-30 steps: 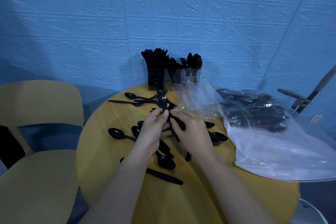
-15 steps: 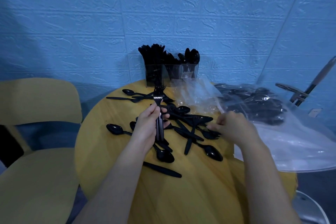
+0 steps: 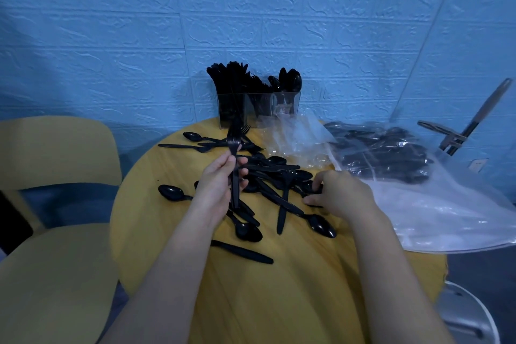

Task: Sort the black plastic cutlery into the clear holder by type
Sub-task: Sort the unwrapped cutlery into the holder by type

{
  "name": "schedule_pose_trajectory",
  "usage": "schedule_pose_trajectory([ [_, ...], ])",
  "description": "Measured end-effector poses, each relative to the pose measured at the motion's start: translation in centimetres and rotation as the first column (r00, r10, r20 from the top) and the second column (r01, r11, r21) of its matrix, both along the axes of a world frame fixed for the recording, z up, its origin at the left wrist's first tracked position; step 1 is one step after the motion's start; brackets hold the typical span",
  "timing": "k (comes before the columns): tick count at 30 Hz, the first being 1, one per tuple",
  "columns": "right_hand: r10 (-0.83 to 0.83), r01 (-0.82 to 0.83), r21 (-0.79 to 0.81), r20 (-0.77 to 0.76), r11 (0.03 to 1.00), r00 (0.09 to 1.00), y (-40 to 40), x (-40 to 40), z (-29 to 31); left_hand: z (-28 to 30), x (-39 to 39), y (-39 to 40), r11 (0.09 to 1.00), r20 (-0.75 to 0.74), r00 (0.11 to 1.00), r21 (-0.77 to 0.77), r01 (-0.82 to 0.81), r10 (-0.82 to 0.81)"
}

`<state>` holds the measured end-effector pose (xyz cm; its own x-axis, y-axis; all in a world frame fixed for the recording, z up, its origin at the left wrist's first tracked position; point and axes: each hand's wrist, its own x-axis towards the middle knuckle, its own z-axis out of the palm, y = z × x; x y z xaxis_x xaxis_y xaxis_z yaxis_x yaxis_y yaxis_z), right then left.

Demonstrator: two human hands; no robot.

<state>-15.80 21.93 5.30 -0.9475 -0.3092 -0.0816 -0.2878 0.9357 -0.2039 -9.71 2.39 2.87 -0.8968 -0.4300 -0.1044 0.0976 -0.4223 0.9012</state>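
Forks (image 3: pixel 234 145) upright above left-hand (image 3: pixel 216 190) grip.

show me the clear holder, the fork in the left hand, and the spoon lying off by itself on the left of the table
clear holder (image 3: pixel 284 105): head view, on its right compartment's front wall.
fork (image 3: pixel 233 145): head view, on the neck just below the tines.
spoon (image 3: pixel 170 192): head view, on the bowl.

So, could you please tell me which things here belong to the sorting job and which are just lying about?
Job: forks gripped in left hand; right hand reaching into loose cutlery; holder; cutlery bag.
Lying about: empty wrapper; chair; table.
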Motion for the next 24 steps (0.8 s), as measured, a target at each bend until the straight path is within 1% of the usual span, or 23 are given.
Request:
schedule_pose_trajectory([
  [3, 0.012, -0.011, -0.098, 0.011, 0.995, 1.0, -0.1, -0.5, -0.7, 0.3, 0.2, -0.5, 0.999, -0.02, 0.999, 0.018, -0.033, 0.033],
  [5, 0.027, -0.02, -0.216, 0.032, 0.976, 0.999, -0.1, -0.8, -1.0, 0.4, 0.3, -0.6, 0.999, -0.032, 0.999, 0.026, -0.042, 0.043],
  [7, 0.016, -0.012, -0.36, 0.008, 0.933, 1.0, -0.1, -1.0, -0.9, 0.4, 0.3, -0.7, 0.998, -0.037, 0.998, 0.032, -0.053, 0.054],
  [9, -0.041, 0.007, -0.501, -0.058, 0.866, 0.997, -0.1, -1.1, -0.6, 0.4, 0.3, -1.0, 0.997, -0.041, 0.997, 0.044, -0.066, 0.068],
  [12, -0.144, -0.004, -0.648, -0.175, 0.762, 0.974, -0.2, -1.0, 0.0, 0.2, 0.2, -1.4, 0.996, -0.038, 0.996, 0.056, -0.076, 0.078],
  [14, -0.19, -0.04, -0.709, -0.243, 0.704, 0.951, -0.4, -0.9, 0.4, 0.1, 0.2, -1.5, 0.996, -0.035, 0.996, 0.044, -0.074, 0.076],
  [17, -0.198, -0.166, -0.762, -0.362, 0.626, 0.911, -0.8, -0.8, 1.6, 0.2, 0.3, -1.3, 0.998, -0.034, 0.997, 0.005, -0.07, 0.07],
  [19, -0.148, -0.234, -0.808, -0.365, 0.54, 0.919, -1.4, -0.8, 2.5, 0.2, 0.3, -1.4, 0.997, -0.023, 0.997, -0.009, -0.076, 0.075],
  [21, -0.033, -0.29, -0.833, -0.346, 0.471, 0.938, -2.3, -0.7, 3.6, 0.3, 0.4, -1.4, 0.998, -0.019, 0.998, -0.025, -0.065, 0.065],
  [22, 0.039, -0.319, -0.831, -0.339, 0.456, 0.94, -3.0, -0.8, 4.1, 0.3, 0.4, -1.3, 0.998, -0.019, 0.999, -0.035, -0.049, 0.049],
  [24, 0.17, -0.36, -0.809, -0.318, 0.465, 0.933, -4.8, -0.9, 4.6, 0.5, 0.5, -0.9, 0.998, -0.024, 1.0, -0.057, 0.002, -0.003],
])
